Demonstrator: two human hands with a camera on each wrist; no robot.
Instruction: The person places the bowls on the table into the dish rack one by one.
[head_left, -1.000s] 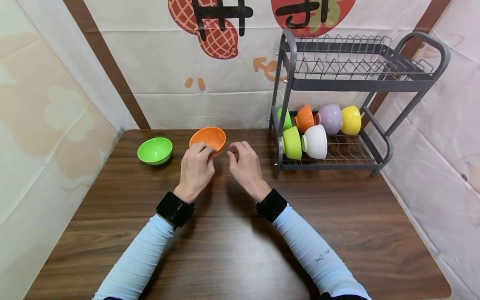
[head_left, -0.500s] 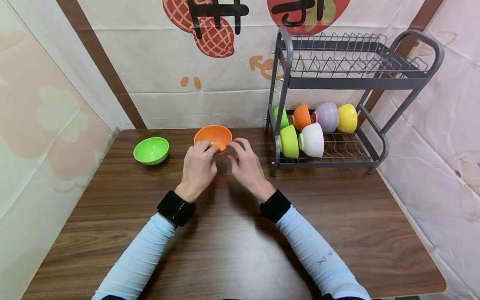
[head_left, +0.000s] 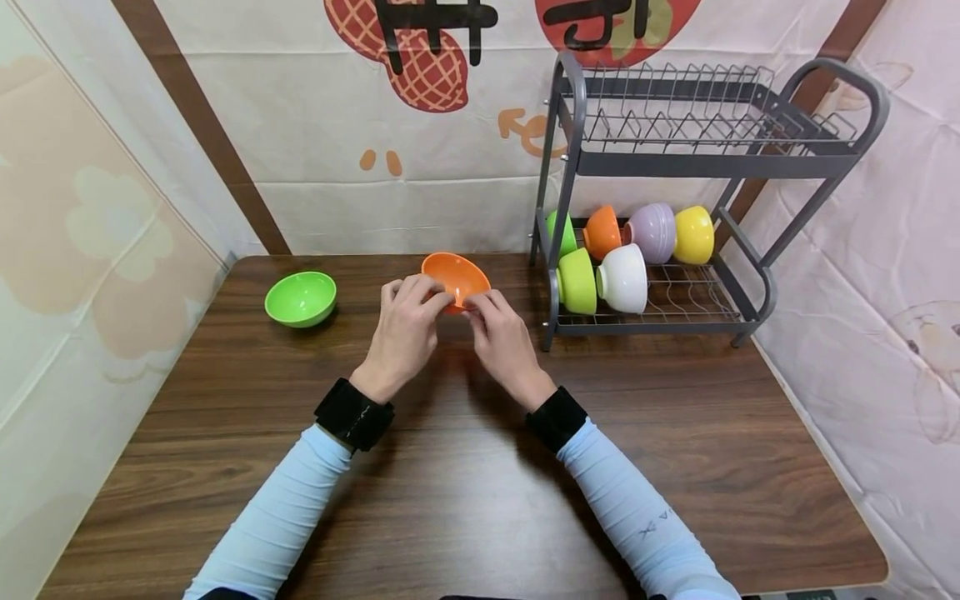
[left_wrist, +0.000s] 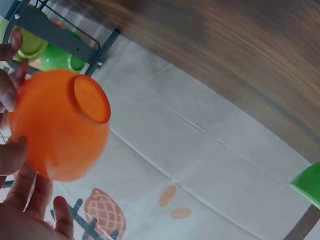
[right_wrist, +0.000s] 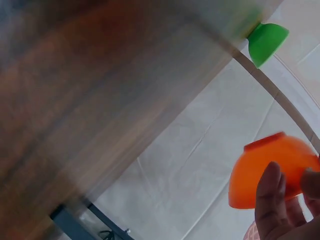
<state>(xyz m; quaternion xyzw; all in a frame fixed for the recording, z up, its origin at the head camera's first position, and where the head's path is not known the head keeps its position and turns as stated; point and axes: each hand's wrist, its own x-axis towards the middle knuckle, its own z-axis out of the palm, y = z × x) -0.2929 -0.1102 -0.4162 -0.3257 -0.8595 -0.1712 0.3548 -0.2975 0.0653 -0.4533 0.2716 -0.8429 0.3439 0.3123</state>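
Observation:
An orange bowl hangs above the back of the table, tilted, with its inside toward the head camera. My left hand pinches its near rim from the left. On the right side of the same rim, my right hand pinches with thumb and fingers. The left wrist view shows the underside and foot ring of the orange bowl, clear of the tabletop. Fingers of my right hand lie against its outer wall in the right wrist view. Left of both hands, a green bowl stands upright on the table.
A grey two-tier dish rack stands at the back right. Its lower tier holds several bowls on their sides, among them a white bowl and a yellow bowl. A fabric wall borders the wooden table behind.
The orange bowl has moved right with my left hand and turned to a steeper tilt. My right hand, apart from it a second ago, has closed onto its rim.

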